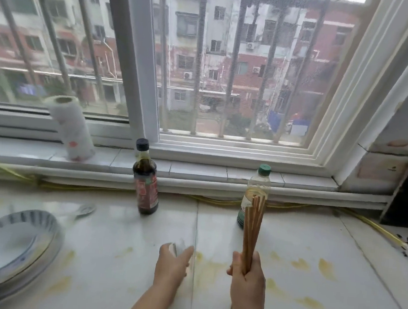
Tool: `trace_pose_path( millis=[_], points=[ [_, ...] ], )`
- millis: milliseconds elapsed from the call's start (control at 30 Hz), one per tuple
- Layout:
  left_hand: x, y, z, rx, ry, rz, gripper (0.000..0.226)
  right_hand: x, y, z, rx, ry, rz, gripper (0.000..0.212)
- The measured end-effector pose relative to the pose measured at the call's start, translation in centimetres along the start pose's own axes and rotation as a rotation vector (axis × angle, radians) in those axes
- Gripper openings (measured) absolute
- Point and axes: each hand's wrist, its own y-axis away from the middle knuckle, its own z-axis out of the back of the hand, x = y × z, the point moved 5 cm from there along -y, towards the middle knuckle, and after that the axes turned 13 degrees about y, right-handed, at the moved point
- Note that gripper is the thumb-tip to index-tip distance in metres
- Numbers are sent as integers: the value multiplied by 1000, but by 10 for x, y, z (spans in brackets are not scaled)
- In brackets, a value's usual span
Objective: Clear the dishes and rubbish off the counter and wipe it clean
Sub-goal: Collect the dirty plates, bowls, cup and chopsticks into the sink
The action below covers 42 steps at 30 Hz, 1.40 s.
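My right hand (247, 285) grips a bundle of wooden chopsticks (253, 224), held upright over the white counter (333, 303). My left hand (173, 267) is low over the middle of the counter, closed on a small white crumpled thing (176, 247), blurred, perhaps tissue. Stacked blue-rimmed plates (6, 252) lie at the left edge, with a metal spoon (85, 210) beyond them. Yellow stains (311, 267) mark the counter around and to the right of my hands.
A dark sauce bottle (146, 181) and a clear oil bottle with a green cap (257, 187) stand at the back of the counter. A paper towel roll (72, 129) sits on the window sill. A yellow cable (218, 201) runs along the back edge.
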Motion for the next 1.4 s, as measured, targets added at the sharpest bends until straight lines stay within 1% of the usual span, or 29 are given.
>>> trace_pose_path(
  millis=[67, 167, 200, 267, 333, 400, 500, 667, 800, 900, 1000, 1067, 1200, 1300, 1400],
  points=[
    [2, 11, 16, -47, 55, -15, 28, 4, 10, 1, -3, 5, 30, 7],
    [5, 32, 36, -101, 177, -3, 12, -3, 28, -5, 105, 75, 60, 7],
    [7, 37, 42, -115, 227, 5, 10, -3, 32, -7, 145, 100, 74, 8],
    [9, 50, 59, -141, 277, 0, 13, 1, 42, -13, 199, 101, 104, 13],
    [12, 59, 75, -175, 285, -6, 20, 10, 52, -21, 229, 88, 118, 15],
    [15, 71, 97, -218, 291, -9, 29, 21, 70, -35, 302, 93, 152, 14],
    [11, 80, 118, -250, 303, -6, 36, 35, 89, -55, 400, 95, 203, 11],
    [-18, 91, 168, -287, 319, -91, 46, 77, 108, -87, 442, 54, 243, 23],
    [-41, 87, 233, -349, 309, -157, 50, 123, 129, -134, 477, 28, 291, 28],
    [-56, 82, 286, -404, 300, -173, 54, 153, 146, -175, 524, 12, 281, 32],
    [-69, 70, 336, -492, 191, -191, 50, 179, 158, -212, 551, 15, 275, 33],
    [-78, 51, 362, -502, 75, -172, 47, 191, 159, -233, 543, 12, 269, 31],
    [-88, 18, 374, -416, -158, -151, 51, 194, 150, -247, 475, 13, 218, 30],
    [-90, 0, 371, -376, -420, -165, 48, 188, 143, -249, 434, 30, 183, 29],
    [-92, -13, 359, -314, -703, -227, 46, 183, 133, -255, 430, 70, 155, 29]
  ],
)
